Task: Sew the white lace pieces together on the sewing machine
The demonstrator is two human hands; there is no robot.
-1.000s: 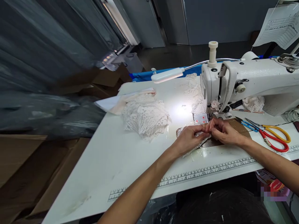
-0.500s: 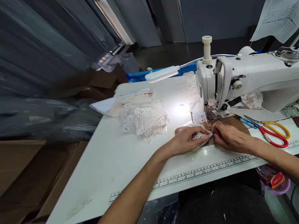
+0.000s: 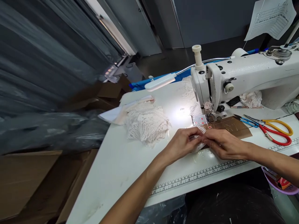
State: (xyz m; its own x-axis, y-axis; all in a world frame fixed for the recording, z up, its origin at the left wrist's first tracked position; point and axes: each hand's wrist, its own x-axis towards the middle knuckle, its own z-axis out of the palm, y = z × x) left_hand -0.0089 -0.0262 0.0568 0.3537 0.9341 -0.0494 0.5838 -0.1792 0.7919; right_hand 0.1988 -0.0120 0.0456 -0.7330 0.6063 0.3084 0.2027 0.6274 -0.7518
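In front of the sewing machine (image 3: 211, 90), my left hand (image 3: 181, 143) pinches a small piece of white lace (image 3: 198, 147) between thumb and fingers. My right hand (image 3: 221, 143) is closed at the right edge of the same lace, its fingertips meeting those of the left. The fingers cover much of the piece. Under and behind the hands lies a brown plate (image 3: 233, 127) on the machine bed. The presser foot (image 3: 209, 117) is just beyond the fingers, with more lace (image 3: 195, 109) to its left.
A heap of white lace (image 3: 148, 123) lies left on the white table (image 3: 121, 165). Scissors with red and yellow handles (image 3: 277, 132) and blue snips (image 3: 249, 122) lie right. A lamp (image 3: 161, 82) hangs over the table. A printed ruler (image 3: 201, 177) runs along the front edge.
My right hand has come leftward against the left hand, and both keep hold of the lace. The camera view has shifted slightly.
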